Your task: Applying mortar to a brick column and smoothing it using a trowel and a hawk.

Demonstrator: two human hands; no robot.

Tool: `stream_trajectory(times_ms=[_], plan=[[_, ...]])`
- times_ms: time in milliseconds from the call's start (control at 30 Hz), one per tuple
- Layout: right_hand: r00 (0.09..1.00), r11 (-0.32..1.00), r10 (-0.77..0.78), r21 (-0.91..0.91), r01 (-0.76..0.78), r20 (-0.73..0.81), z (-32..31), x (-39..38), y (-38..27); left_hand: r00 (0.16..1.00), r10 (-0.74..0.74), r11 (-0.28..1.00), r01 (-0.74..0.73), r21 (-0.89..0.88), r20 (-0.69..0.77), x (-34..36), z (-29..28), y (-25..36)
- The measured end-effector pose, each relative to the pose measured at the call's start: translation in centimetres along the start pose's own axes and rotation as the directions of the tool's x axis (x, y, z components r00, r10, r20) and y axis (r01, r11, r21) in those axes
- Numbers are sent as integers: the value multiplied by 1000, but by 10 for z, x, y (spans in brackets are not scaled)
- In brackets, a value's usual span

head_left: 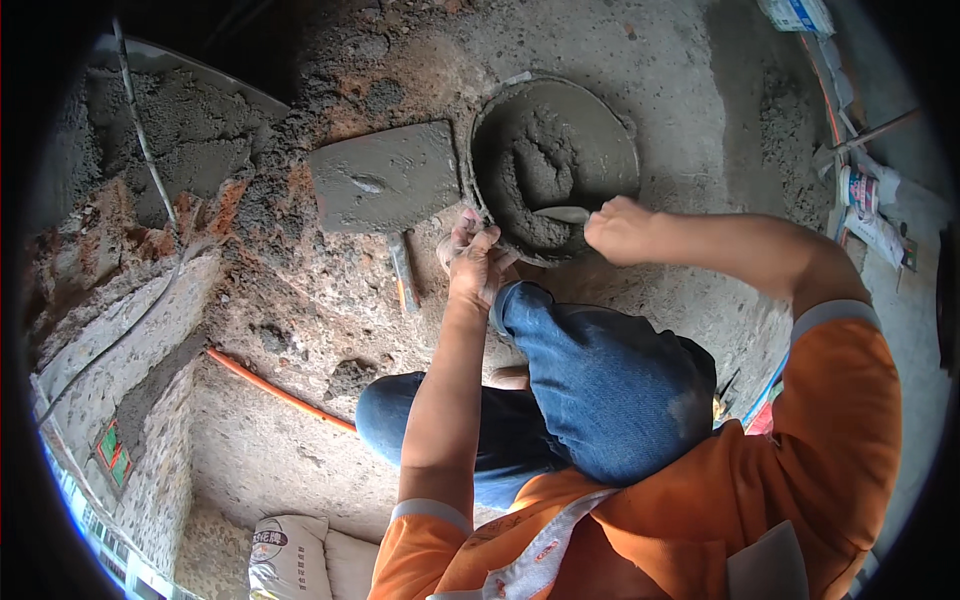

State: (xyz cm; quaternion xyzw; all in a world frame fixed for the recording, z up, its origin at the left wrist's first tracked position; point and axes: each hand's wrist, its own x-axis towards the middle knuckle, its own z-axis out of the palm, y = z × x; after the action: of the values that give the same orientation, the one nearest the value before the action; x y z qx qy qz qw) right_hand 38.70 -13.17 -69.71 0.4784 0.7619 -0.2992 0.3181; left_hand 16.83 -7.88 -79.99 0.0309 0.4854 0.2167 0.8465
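A round bucket point(632, 135) holds wet grey mortar point(545, 165), scooped hollow in its middle and heaped toward the near side. My right hand point(620, 231) is a fist over the bucket's right rim, closed on a trowel point(563, 214); its handle is hidden in my fingers, and the rounded blade rests in the mortar. At the near left rim my left hand point(472, 258) pinches the bucket's edge, fingers smeared with grey. A flat rectangular plastering board point(385, 175), coated with mortar, lies just left of the bucket, its handle point(404, 272) pointing toward me.
Broken rubble and red brick bits point(290, 190) cover the ground to the left, beside a mortar-filled trough point(195, 125). An orange pipe point(280, 392) lies near my knee. White sacks point(290, 555) sit at the lower left. Packaging and a white container point(860, 190) are at the right.
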Motion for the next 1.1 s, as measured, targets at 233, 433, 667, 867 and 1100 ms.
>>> stream_trajectory(times_ms=[233, 433, 667, 867, 1100], plan=[[986, 980, 144, -123, -154, -86, -44, 62, 0, 998, 29, 998, -32, 50, 61, -4, 7, 2], [996, 995, -74, -70, 70, -54, -28, 9, 26, 986, 7, 1000, -6, -4, 169, -9, 0, 2], [928, 939, 342, 76, -334, -147, 49, 23, 6, 986, 39, 997, -49, 56, 164, -3, -9, -3], [887, 921, 389, 71, -384, -249, 8, -16, 61, 967, 89, 996, -94, 8, 238, -6, -10, -4], [814, 648, 565, 538, -539, 135, 24, 0, 0, 990, 79, 997, -80, 1, 120, -8, -9, -8]])
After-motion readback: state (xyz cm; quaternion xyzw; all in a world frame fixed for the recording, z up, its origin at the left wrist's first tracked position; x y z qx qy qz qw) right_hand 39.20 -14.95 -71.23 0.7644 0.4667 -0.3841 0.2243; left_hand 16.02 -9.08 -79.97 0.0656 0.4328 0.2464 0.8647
